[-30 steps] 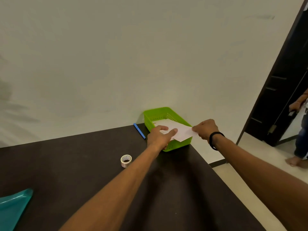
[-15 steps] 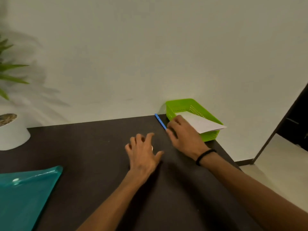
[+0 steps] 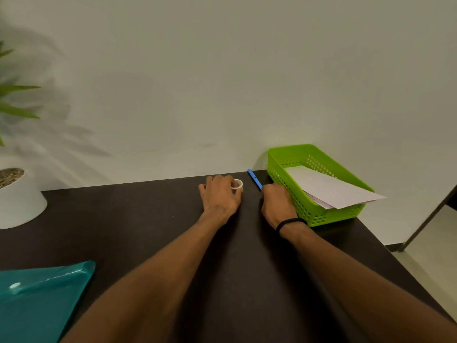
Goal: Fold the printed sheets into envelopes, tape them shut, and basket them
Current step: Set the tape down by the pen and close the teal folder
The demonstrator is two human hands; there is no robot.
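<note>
A person's left hand (image 3: 220, 195) is curling its fingers around a small roll of tape (image 3: 237, 184) on the dark table (image 3: 123, 219), while the right hand (image 3: 277, 203) is reaching to the near end of a blue pen (image 3: 254, 179) just beside it — whether those fingers are actually pinching the pen cannot be told, since the knuckles are hiding the tips. Folded white envelopes (image 3: 329, 188) are lying in the green basket (image 3: 291, 154) at the table's far right corner, one corner overhanging the rim. A teal folder (image 3: 42, 293) is sitting at the near left, a white plant pot (image 3: 19, 201) farther back. The step in hand looks to be clearing or fetching the tools — best done by lifting the roll cleanly rather than dragging it, and by taking the pen without nudging the basket touching the wrist's side.
</note>
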